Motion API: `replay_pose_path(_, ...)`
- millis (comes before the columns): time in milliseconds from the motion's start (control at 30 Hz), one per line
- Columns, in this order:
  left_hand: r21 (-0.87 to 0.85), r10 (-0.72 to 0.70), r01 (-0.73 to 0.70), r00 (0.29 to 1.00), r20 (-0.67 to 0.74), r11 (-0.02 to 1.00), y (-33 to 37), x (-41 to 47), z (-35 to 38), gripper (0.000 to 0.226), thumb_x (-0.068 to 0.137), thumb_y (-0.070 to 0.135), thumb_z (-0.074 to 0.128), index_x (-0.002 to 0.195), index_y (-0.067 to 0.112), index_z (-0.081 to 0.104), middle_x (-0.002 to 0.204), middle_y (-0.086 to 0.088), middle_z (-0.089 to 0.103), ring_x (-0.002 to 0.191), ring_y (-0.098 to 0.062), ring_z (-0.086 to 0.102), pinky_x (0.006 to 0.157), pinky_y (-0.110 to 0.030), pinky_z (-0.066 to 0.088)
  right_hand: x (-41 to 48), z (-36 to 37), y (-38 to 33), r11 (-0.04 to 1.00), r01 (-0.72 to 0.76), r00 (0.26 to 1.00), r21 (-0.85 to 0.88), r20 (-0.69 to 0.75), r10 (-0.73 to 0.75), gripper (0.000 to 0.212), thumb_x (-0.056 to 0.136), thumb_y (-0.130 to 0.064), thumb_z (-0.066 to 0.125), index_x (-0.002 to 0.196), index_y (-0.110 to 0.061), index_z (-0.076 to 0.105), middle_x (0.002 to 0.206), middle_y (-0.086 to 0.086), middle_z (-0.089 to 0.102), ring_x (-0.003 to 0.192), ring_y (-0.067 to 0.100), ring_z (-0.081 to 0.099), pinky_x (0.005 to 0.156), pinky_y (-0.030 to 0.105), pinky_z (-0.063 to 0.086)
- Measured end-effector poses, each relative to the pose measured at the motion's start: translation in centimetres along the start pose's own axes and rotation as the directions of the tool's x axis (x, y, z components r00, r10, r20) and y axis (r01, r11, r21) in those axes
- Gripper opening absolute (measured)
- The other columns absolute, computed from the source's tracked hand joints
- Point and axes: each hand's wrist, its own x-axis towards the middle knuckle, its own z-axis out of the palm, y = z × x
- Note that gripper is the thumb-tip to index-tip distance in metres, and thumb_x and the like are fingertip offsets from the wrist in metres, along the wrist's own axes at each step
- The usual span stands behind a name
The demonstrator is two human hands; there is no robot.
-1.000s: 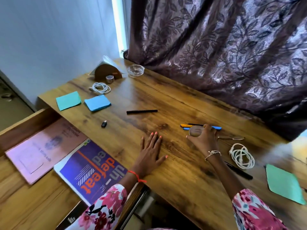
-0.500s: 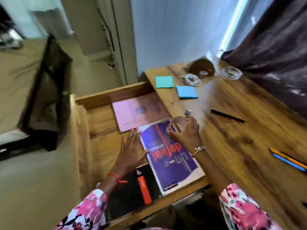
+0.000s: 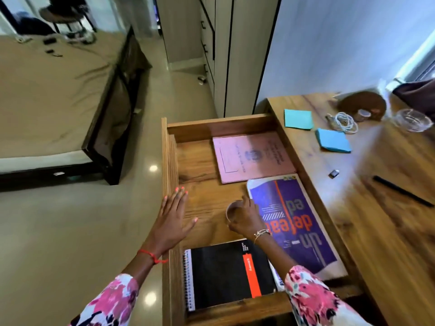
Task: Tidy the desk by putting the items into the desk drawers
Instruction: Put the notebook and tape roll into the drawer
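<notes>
**Held item.** One roll [image 3: 233, 211], small and round, perhaps tape. It is just above the bare floor of the open drawer [image 3: 219, 128], near its middle and just beside the left edge of the purple book [image 3: 292, 222]. The right hand [image 3: 246, 220] holds it, grip pinching the rim. The left hand [image 3: 175, 217] is by the drawer's left edge, grip spread flat and holding nothing. Whether it touches the wood cannot be told.

**Risks, as judged.**
- Set down on its rim, the roll may run across the bare wood toward the near or far edge.
- Released too far right, it may land half on the purple book and sit tilted.
- The drawer stands well out, so weight from the left hand may strain it.
- Shutting the drawer with fingers inside may catch them.

**Count, drawer.**
- Purple book, one.
- Pink folder [image 3: 253, 158] at the far edge, one.
- Black spiral notebook [image 3: 230, 274] at the near edge, one.

**Count, tabletop** [image 3: 376, 231]**.**
- Note pads, two, toward the far left corner: teal pad [image 3: 298, 119] and blue pad [image 3: 333, 140].
- White cable [image 3: 344, 118], coiled, one.
- Black pen [image 3: 402, 190], one.
- Small dark item [image 3: 334, 173], too small to name, one.
- Glass dish [image 3: 413, 120], one.
- Brown wooden stand [image 3: 362, 104], one.
</notes>
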Motion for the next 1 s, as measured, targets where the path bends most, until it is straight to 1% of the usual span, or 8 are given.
replay_pose_path(167,0.012,0.014,-0.014,1.000,0.004,1.000,0.1,-0.1,0.5,0.076,0.090,0.049,0.045,0.148,0.012,0.013,0.158,-0.003,0.009,0.141,-0.009,-0.009,0.116,-0.033,-0.011,0.4,0.1,0.1,0.999,-0.010,1.000,-0.046,0.019,0.011,0.099,0.066,-0.028,0.078,0.141,-0.007,0.016,0.143,0.009,0.030,0.132,0.028,0.029,0.106,0.041,0.038)
replay_pose_path(300,-0.058,0.033,-0.034,0.999,-0.019,0.998,1.5,1.5,0.4,0.076,0.089,0.049,0.045,0.148,0.011,0.014,0.157,-0.004,0.010,0.142,-0.009,-0.009,0.115,-0.030,-0.013,0.3,-0.8,0.3,0.999,-0.005,1.000,-0.050,0.016,0.006,0.105,0.065,-0.040,0.077,0.143,-0.010,0.013,0.144,0.007,0.028,0.134,0.026,0.028,0.106,0.041,0.039)
replay_pose_path(433,-0.101,0.128,-0.129,0.992,-0.016,0.986,4.7,4.9,0.1,0.077,0.091,0.045,0.049,0.148,0.013,0.009,0.158,-0.002,0.005,0.141,-0.006,-0.012,0.114,-0.028,-0.013,0.0,-3.7,1.4,0.997,0.033,0.982,0.076,-0.190,-0.018,0.085,0.076,-0.045,0.068,0.140,-0.009,0.025,0.138,0.009,0.038,0.129,0.024,0.034,0.105,0.034,0.034)
replay_pose_path(500,-0.128,0.181,-0.183,0.983,-0.024,0.975,7.3,7.0,-0.1,0.077,0.090,0.045,0.050,0.148,0.013,0.010,0.158,-0.002,0.005,0.141,-0.006,-0.011,0.114,-0.029,-0.012,-0.3,-6.2,2.5,0.993,0.046,0.951,0.107,-0.310,-0.010,0.074,0.081,-0.039,0.065,0.138,-0.007,0.031,0.136,0.011,0.041,0.127,0.025,0.037,0.105,0.033,0.033)
replay_pose_path(600,-0.137,0.278,-0.278,0.961,-0.019,0.951,12.4,10.3,-0.2,0.080,0.090,0.045,0.050,0.148,0.011,0.009,0.158,-0.003,0.004,0.145,-0.012,-0.007,0.114,-0.030,-0.012,-0.8,-10.5,5.2,0.985,0.037,0.877,0.168,-0.478,0.049,0.058,0.082,-0.027,0.066,0.129,-0.002,0.042,0.127,0.015,0.047,0.121,0.028,0.043,0.102,0.033,0.035)
replay_pose_path(767,-0.193,0.406,-0.400,0.914,-0.010,0.896,21.4,13.9,1.1,0.087,0.088,0.052,0.049,0.148,0.010,0.003,0.158,-0.004,-0.001,0.145,-0.016,-0.008,0.116,-0.033,-0.010,-1.4,-16.9,11.4,0.984,-0.057,0.784,0.171,-0.602,0.150,0.039,0.080,-0.014,0.067,0.114,0.000,0.053,0.117,0.018,0.053,0.114,0.033,0.048,0.096,0.033,0.037)
replay_pose_path(867,-0.176,0.420,-0.405,0.906,0.055,0.897,25.6,14.9,2.9,0.093,0.086,0.060,0.044,0.148,0.010,-0.003,0.158,-0.005,-0.007,0.145,-0.017,-0.012,0.116,-0.035,-0.012,-1.2,-19.2,14.7,0.983,-0.114,0.779,0.147,-0.600,0.180,0.040,0.080,-0.013,0.066,0.116,-0.002,0.054,0.118,0.017,0.055,0.114,0.031,0.049,0.098,0.031,0.035)
replay_pose_path(1000,-0.134,0.386,-0.365,0.903,0.191,0.921,28.7,15.9,5.2,0.101,0.082,0.069,0.040,0.148,0.009,-0.007,0.157,-0.007,-0.015,0.144,-0.018,-0.016,0.113,-0.037,-0.017,0.1,-20.3,17.2,0.981,-0.131,0.836,0.145,-0.515,0.188,0.039,0.081,-0.011,0.063,0.119,-0.005,0.055,0.123,0.014,0.054,0.117,0.026,0.048,0.099,0.029,0.037)
